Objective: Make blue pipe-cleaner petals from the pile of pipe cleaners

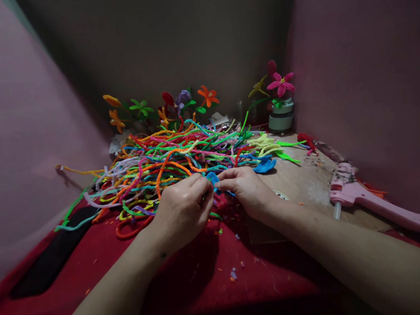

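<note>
Between my two hands is a small curled blue pipe cleaner, held above the front edge of a big pile of pipe cleaners in many colours. My left hand is closed, its thumb and bent fingers pinching the left side of the blue piece. From the right, my right hand grips the same piece between thumb and fingertips. Part of the blue piece is hidden by the fingers. Just beyond my right hand lies another blue shape of looped pipe cleaner.
A pink hot glue gun lies at the right on a brown board. Pipe-cleaner flowers stand along the back wall, with a pink flower above a grey-green container. A black flat strip and coloured scraps lie on the red cloth.
</note>
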`<action>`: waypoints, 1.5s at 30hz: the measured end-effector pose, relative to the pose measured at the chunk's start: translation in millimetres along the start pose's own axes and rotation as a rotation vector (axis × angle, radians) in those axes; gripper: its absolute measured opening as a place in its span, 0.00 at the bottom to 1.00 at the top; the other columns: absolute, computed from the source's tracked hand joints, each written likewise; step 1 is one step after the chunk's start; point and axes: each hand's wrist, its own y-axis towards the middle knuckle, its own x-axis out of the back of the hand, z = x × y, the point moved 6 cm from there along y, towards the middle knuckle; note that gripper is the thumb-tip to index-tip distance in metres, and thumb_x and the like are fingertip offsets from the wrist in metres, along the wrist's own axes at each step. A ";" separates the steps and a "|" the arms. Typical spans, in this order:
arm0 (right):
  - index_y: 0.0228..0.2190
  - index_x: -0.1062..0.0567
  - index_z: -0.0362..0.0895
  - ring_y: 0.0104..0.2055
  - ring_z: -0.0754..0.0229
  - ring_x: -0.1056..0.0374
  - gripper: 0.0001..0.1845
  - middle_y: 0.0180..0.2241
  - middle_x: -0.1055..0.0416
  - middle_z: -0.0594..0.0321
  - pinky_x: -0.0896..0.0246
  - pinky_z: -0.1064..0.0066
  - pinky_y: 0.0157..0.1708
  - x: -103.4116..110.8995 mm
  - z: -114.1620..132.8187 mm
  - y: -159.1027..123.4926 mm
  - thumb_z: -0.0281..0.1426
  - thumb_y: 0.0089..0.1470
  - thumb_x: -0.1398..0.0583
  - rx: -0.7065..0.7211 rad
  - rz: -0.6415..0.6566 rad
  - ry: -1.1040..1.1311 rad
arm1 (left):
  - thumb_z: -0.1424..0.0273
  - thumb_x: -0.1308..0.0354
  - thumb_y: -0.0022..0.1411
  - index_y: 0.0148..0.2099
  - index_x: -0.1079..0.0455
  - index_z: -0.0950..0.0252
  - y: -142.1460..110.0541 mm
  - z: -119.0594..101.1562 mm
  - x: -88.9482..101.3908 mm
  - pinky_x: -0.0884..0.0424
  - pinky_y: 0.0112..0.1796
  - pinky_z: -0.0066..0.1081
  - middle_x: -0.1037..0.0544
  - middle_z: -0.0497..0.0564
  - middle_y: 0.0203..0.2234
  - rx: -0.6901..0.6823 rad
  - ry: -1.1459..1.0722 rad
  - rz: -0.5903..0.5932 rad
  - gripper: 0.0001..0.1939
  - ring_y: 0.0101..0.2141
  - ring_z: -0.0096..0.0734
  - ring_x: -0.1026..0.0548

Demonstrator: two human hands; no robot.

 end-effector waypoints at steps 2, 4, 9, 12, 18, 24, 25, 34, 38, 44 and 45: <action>0.19 0.28 0.38 0.18 0.69 0.45 0.03 0.16 0.36 0.66 0.51 0.73 0.22 0.0 -0.8 0.5 0.21 0.35 0.42 0.002 0.002 0.005 | 0.73 0.51 0.58 0.28 0.36 0.67 0.0 -0.1 -0.8 0.40 0.27 0.26 0.33 0.49 0.23 -0.001 0.006 0.011 0.07 0.24 0.25 0.35; 0.18 0.28 0.39 0.19 0.68 0.44 0.03 0.17 0.35 0.66 0.50 0.72 0.23 -0.4 -1.6 1.1 0.22 0.34 0.42 -0.001 0.009 0.014 | 0.73 0.51 0.58 0.28 0.36 0.67 0.3 0.2 -1.2 0.40 0.27 0.26 0.33 0.49 0.23 0.002 0.009 0.016 0.07 0.24 0.25 0.35; 0.18 0.29 0.39 0.19 0.68 0.44 0.04 0.16 0.35 0.66 0.50 0.72 0.23 -0.4 -2.5 1.3 0.22 0.33 0.42 -0.028 0.002 0.030 | 0.73 0.51 0.58 0.28 0.36 0.67 0.6 0.6 -1.5 0.40 0.27 0.26 0.33 0.49 0.24 0.008 0.011 0.034 0.07 0.24 0.25 0.35; 0.18 0.29 0.39 0.19 0.68 0.44 0.04 0.16 0.36 0.66 0.49 0.72 0.23 -0.9 -2.1 0.5 0.21 0.33 0.43 -0.038 0.003 0.039 | 0.73 0.51 0.58 0.28 0.36 0.67 -0.3 -0.2 -2.1 0.40 0.27 0.26 0.33 0.49 0.23 0.005 0.020 0.043 0.07 0.24 0.26 0.35; 0.17 0.30 0.40 0.20 0.66 0.42 0.02 0.17 0.34 0.65 0.47 0.71 0.24 0.0 -3.3 2.2 0.23 0.33 0.42 -0.008 0.019 0.020 | 0.73 0.52 0.59 0.28 0.36 0.67 -0.3 -1.3 -6.1 0.40 0.26 0.27 0.32 0.49 0.23 0.008 0.104 0.062 0.08 0.24 0.26 0.34; 0.17 0.30 0.40 0.19 0.68 0.44 0.01 0.16 0.36 0.67 0.50 0.73 0.22 -2.3 -3.7 1.8 0.24 0.34 0.41 0.026 0.044 -0.042 | 0.72 0.53 0.60 0.28 0.36 0.66 -1.8 -3.6 -12.2 0.41 0.24 0.28 0.33 0.48 0.23 -0.031 0.230 0.050 0.09 0.23 0.27 0.34; 0.17 0.30 0.40 0.18 0.68 0.45 0.01 0.16 0.37 0.68 0.51 0.73 0.21 -3.3 -4.2 1.2 0.24 0.34 0.42 0.013 0.055 -0.038 | 0.72 0.53 0.61 0.28 0.36 0.66 -2.7 -4.4 -13.7 0.41 0.24 0.28 0.32 0.49 0.23 -0.043 0.260 0.048 0.09 0.23 0.28 0.34; 0.16 0.35 0.42 0.13 0.69 0.48 0.05 0.12 0.42 0.70 0.57 0.74 0.15 -1.4 -7.1 1.3 0.25 0.37 0.42 -0.082 0.077 0.007 | 0.73 0.52 0.62 0.37 0.35 0.65 1.8 -2.4 -2.2 0.35 0.32 0.26 0.30 0.50 0.31 -0.038 0.002 0.016 0.05 0.30 0.26 0.31; 0.16 0.34 0.42 0.14 0.70 0.48 0.05 0.13 0.41 0.69 0.57 0.74 0.15 -3.4 -6.2 1.5 0.26 0.38 0.42 -0.058 0.103 -0.004 | 0.74 0.49 0.60 0.32 0.34 0.65 4.3 2.8 7.5 0.35 0.32 0.24 0.31 0.49 0.31 -0.042 -0.055 -0.058 0.04 0.30 0.24 0.32; 0.15 0.34 0.42 0.13 0.70 0.49 0.04 0.12 0.40 0.69 0.55 0.73 0.15 -6.8 -6.8 -0.9 0.25 0.37 0.44 -0.065 0.125 -0.011 | 0.81 0.54 0.58 0.33 0.35 0.67 -1.8 -6.4 -8.1 0.37 0.28 0.24 0.34 0.51 0.32 -0.170 0.070 0.014 0.08 0.29 0.24 0.35; 0.15 0.34 0.42 0.13 0.70 0.48 0.05 0.12 0.41 0.69 0.55 0.74 0.15 -8.2 -6.2 -1.6 0.25 0.37 0.44 -0.066 0.141 0.005 | 0.81 0.54 0.58 0.34 0.35 0.67 -2.2 -7.6 -9.2 0.36 0.28 0.24 0.34 0.52 0.33 -0.179 0.066 0.017 0.08 0.29 0.24 0.35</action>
